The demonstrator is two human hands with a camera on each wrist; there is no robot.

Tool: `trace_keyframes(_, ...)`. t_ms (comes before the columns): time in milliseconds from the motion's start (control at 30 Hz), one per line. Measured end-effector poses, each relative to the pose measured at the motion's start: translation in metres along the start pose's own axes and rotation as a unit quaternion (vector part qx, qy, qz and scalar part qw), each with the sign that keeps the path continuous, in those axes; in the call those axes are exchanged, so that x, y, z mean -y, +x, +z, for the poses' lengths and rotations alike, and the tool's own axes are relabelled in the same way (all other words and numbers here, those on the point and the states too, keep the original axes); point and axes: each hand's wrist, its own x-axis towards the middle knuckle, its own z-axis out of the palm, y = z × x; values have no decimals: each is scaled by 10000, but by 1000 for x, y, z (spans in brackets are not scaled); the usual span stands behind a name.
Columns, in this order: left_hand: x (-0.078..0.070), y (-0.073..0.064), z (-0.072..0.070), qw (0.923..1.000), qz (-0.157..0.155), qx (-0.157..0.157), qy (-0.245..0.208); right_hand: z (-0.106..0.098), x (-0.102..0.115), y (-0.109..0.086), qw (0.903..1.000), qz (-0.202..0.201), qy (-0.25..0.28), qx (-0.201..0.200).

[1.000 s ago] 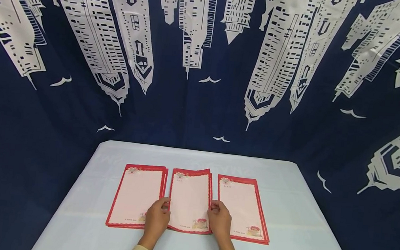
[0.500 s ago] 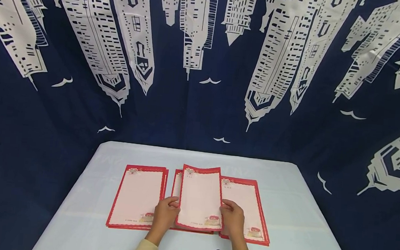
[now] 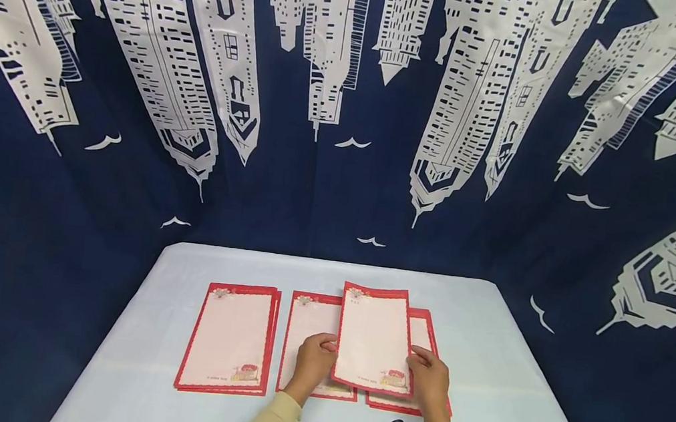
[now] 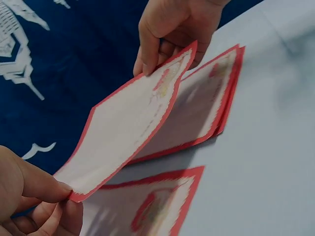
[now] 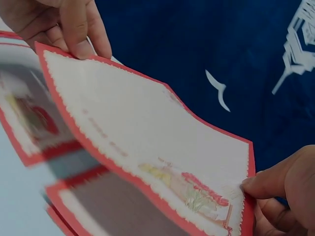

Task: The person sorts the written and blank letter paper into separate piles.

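A red-bordered sheet of paper (image 3: 372, 338) hangs above the table, pinched at both side edges. My left hand (image 3: 314, 363) grips its left edge and my right hand (image 3: 428, 380) its right edge, thumbs on the printed face. In the right wrist view the raised sheet (image 5: 133, 113) bends in a gentle wave, clear of the papers beneath. Below it lies the right stack of like sheets (image 3: 387, 403), mostly covered. The middle paper (image 3: 311, 316) lies flat, partly hidden by my left hand and the raised sheet.
The left stack of red-bordered sheets (image 3: 230, 336) lies slightly fanned on the white tablecloth (image 3: 146, 328). Behind the table hangs a dark blue cloth (image 3: 290, 200) printed with white buildings and birds.
Both hands have lifted the top sheet from the middle place and carried it rightward, until it overlaps the right stack. A like sheet now shows in the middle where it lay.
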Motion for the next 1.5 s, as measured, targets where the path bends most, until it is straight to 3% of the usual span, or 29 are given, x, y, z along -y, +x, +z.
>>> trace_keyframes(233,0,-2,30,9997,220,57,85,-14,-15,6,9996,131,-183,-187)
trace_keyframes(400,0,-4,41,9990,324,224,233,-19,-23,10,9981,200,-490,-310)
trace_keyframes(733,2,-9,42,9942,137,941,501,-24,-28,14,9907,-14,-1272,-481)
trace_keyframes(967,0,-12,41,9884,438,1213,801,-26,-34,15,9817,-134,-1781,-666)
trace_keyframes(1100,2,-15,34,9892,506,1141,771,-24,-35,13,9801,-252,-1816,-766)
trace_keyframes(1267,6,-13,13,9927,614,861,581,-20,-31,11,9822,-450,-1632,-819)
trace_keyframes(1500,10,-9,-19,9928,550,454,961,-6,-21,8,9871,-491,-1412,-573)
